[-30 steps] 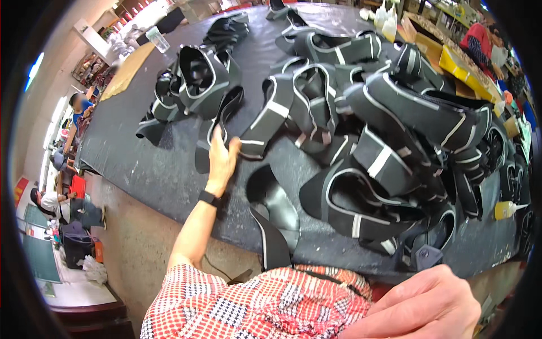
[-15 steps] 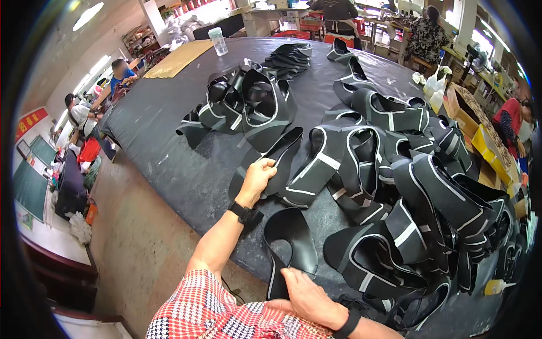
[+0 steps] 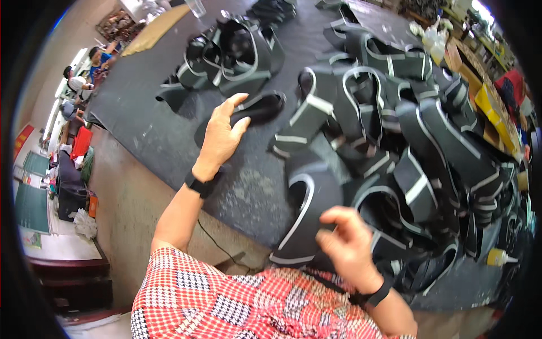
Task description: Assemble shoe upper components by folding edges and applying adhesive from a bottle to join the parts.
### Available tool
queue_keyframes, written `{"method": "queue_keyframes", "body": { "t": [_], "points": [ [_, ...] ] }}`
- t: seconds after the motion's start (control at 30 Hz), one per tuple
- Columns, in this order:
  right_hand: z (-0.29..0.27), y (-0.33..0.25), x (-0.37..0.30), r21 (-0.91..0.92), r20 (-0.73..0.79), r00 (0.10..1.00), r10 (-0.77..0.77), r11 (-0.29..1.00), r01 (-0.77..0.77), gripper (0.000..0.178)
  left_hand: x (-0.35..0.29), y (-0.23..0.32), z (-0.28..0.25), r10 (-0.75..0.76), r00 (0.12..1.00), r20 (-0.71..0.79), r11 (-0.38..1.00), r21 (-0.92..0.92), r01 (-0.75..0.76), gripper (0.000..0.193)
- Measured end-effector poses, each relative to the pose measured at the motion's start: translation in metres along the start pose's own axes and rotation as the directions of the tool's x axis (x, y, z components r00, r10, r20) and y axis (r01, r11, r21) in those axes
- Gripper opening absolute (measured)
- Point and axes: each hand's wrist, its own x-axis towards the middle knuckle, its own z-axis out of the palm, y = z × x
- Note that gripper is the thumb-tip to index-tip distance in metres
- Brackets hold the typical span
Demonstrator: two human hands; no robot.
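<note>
Room, seen from my place | to my left: pale wall point(image 3: 84, 31), red banner point(image 3: 23, 141), bright strip point(image 3: 75, 61) (window or lamp, indeterminate), dark-green panels point(image 3: 31, 208), red-brown cabinet point(image 3: 73, 272) | beside my black-covered worktable point(image 3: 149, 129): grey-brown floor point(image 3: 127, 186)

On the table point(image 3: 141, 124), pieces point(image 3: 422, 138) lie piled at right.

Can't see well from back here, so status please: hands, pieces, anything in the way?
Left hand open at curled black piece. Right hand blurred, open over pale-edged piece. Heaped black pieces crowd the right side.
</note>
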Motion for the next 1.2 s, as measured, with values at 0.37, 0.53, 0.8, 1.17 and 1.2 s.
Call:
{"method": "queue_keyframes", "body": {
  "t": [0.37,0.53,0.8,1.17,1.2],
  "points": [
    [-0.078,0.004,0.028,0.709,-0.323,0.946,0.017,0.666,0.230,0.028,-0.081,0.134,0.036,0.313,0.765,0.564,0.527,-0.773,0.354,0.084],
    [-0.078,-0.003,0.016,0.706,-0.398,0.909,0.121,0.673,0.220,0.022,-0.077,0.145,0.018,0.462,0.773,0.435,0.800,-0.580,-0.152,0.039],
    [-0.058,-0.088,-0.060,-0.335,-0.211,0.880,-0.426,0.877,0.345,0.041,-0.029,0.201,-0.043,0.584,0.592,0.555,0.641,-0.763,0.082,0.027],
    [-0.089,-0.039,-0.076,0.111,0.002,0.984,0.179,0.978,-0.178,0.012,-0.095,0.227,0.019,0.110,0.575,0.811,0.566,-0.527,0.634,0.019],
    [-0.092,-0.035,-0.078,0.116,0.006,0.983,0.185,0.976,-0.184,0.012,-0.100,0.230,0.024,0.103,0.571,0.814,0.566,-0.520,0.640,0.019]
  ]
}}
